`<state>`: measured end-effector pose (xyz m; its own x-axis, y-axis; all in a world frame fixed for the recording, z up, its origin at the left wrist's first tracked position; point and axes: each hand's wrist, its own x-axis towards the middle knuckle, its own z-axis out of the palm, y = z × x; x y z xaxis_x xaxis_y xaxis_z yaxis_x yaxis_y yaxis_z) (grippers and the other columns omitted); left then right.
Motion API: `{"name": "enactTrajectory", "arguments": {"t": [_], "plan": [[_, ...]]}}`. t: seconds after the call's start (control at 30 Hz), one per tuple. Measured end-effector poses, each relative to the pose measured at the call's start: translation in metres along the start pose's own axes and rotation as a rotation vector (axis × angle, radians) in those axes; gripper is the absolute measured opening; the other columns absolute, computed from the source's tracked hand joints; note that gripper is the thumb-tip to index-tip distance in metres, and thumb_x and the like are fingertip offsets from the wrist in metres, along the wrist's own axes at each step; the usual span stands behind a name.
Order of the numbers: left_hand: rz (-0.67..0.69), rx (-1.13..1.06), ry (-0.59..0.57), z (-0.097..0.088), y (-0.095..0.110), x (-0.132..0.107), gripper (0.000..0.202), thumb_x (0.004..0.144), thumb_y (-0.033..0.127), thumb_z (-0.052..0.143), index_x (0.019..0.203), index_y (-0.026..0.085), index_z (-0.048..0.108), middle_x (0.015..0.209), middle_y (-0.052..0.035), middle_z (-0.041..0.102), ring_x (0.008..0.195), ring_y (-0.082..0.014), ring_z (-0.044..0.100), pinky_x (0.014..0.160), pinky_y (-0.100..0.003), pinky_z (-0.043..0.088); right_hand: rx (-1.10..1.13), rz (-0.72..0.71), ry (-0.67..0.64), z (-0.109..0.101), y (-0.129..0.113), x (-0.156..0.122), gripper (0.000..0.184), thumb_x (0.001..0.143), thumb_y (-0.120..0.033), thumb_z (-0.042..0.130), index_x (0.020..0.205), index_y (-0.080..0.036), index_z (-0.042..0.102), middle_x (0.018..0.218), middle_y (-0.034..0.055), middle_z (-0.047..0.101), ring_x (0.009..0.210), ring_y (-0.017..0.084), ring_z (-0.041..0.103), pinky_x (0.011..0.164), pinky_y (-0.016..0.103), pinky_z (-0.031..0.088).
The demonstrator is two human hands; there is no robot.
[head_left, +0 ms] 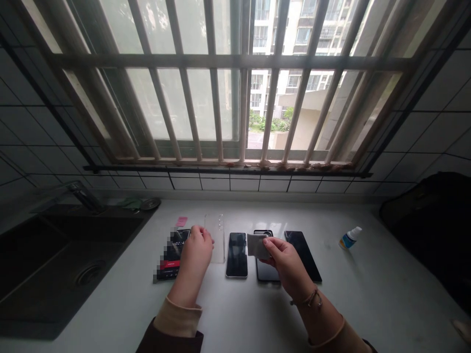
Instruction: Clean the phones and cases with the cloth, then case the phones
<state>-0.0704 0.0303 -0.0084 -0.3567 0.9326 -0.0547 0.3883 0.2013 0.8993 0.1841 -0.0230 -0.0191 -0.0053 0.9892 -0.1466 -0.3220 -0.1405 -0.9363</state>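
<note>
In the head view my right hand (285, 255) pinches a small grey cloth (256, 246) by its right side, above a phone in a dark case (268, 272). My left hand (199, 245) has its fingers curled together, palm turned away, so whatever they may hold is hidden. It covers part of a lit phone screen (170, 252) and sits beside a clear phone case (219, 245). Between my hands a phone with a light edge (236, 255) lies with its dark screen up. Right of my right hand lies a larger dark phone or tablet (303, 255).
A small white bottle with a blue label (349, 238) stands on the right of the white counter (353, 294). A pink slip (181, 221) lies behind the lit phone. The dark sink (47, 274) is at left, a black bag-like object (430, 220) at right, a barred window (228, 61) ahead.
</note>
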Motion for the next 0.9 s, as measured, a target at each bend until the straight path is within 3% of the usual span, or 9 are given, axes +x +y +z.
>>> {"name": "enactTrajectory", "arguments": {"t": [0.17,0.3,0.47,0.6,0.73,0.8,0.9], "plan": [[-0.013,-0.335,-0.18,0.026,0.0,-0.009,0.021,0.098,0.04,0.061,0.107,0.021,0.065,0.069,-0.0005,0.07,0.056,-0.0172,0.069,0.066,-0.027,0.052,0.148,0.047,-0.185,0.004,-0.013,-0.009,0.038,0.082,-0.053,0.085,0.095,-0.018,0.081,0.102,0.0091,0.078,0.091,0.023,0.07,0.084,0.036,0.057],[-0.11,-0.527,-0.325,0.047,0.0,-0.025,0.027,0.095,0.04,0.067,0.108,0.017,0.067,0.069,-0.0003,0.068,0.056,-0.0147,0.067,0.064,-0.027,0.057,0.189,0.04,-0.279,0.005,-0.021,-0.013,0.037,0.084,-0.053,0.084,0.097,-0.018,0.082,0.127,0.0137,0.075,0.102,0.026,0.07,0.087,0.038,0.056],[-0.223,-0.706,-0.451,0.057,0.006,-0.041,0.019,0.096,0.034,0.067,0.099,0.016,0.065,0.07,-0.0021,0.069,0.056,-0.0133,0.065,0.063,-0.027,0.059,0.172,0.041,-0.269,0.005,-0.017,-0.011,0.037,0.083,-0.054,0.084,0.093,-0.018,0.082,0.134,0.0139,0.073,0.103,0.026,0.07,0.09,0.039,0.054],[-0.368,-0.89,-0.587,0.056,0.013,-0.048,0.018,0.102,0.03,0.057,0.099,0.013,0.064,0.097,-0.0148,0.077,0.078,-0.0193,0.075,0.076,-0.033,0.063,0.188,0.056,-0.299,0.004,-0.015,-0.011,0.039,0.084,-0.053,0.084,0.1,-0.018,0.081,0.12,0.0136,0.077,0.1,0.025,0.07,0.09,0.039,0.054],[-0.533,-1.08,-0.858,0.047,0.02,-0.05,0.021,0.103,0.033,0.056,0.104,0.013,0.061,0.112,-0.0195,0.075,0.1,-0.0261,0.077,0.091,-0.039,0.061,0.239,0.067,-0.307,0.004,-0.02,-0.013,0.041,0.084,-0.052,0.084,0.103,-0.017,0.079,0.109,0.0121,0.077,0.097,0.024,0.07,0.088,0.039,0.056],[-0.546,-1.119,-0.978,0.044,0.021,-0.051,0.026,0.104,0.04,0.055,0.113,0.015,0.058,0.118,-0.0197,0.074,0.104,-0.0294,0.077,0.091,-0.043,0.061,0.269,0.07,-0.322,0.005,-0.023,-0.015,0.041,0.084,-0.052,0.084,0.102,-0.016,0.078,0.103,0.0111,0.077,0.09,0.023,0.07,0.081,0.037,0.058],[-0.538,-1.146,-1.021,0.043,0.022,-0.055,0.042,0.105,0.045,0.051,0.138,0.019,0.05,0.134,-0.021,0.068,0.112,-0.0336,0.074,0.093,-0.05,0.059,0.285,0.086,-0.346,0.008,-0.024,-0.015,0.041,0.085,-0.051,0.083,0.102,-0.014,0.076,0.098,0.0104,0.076,0.08,0.021,0.07,0.069,0.033,0.059]]}}
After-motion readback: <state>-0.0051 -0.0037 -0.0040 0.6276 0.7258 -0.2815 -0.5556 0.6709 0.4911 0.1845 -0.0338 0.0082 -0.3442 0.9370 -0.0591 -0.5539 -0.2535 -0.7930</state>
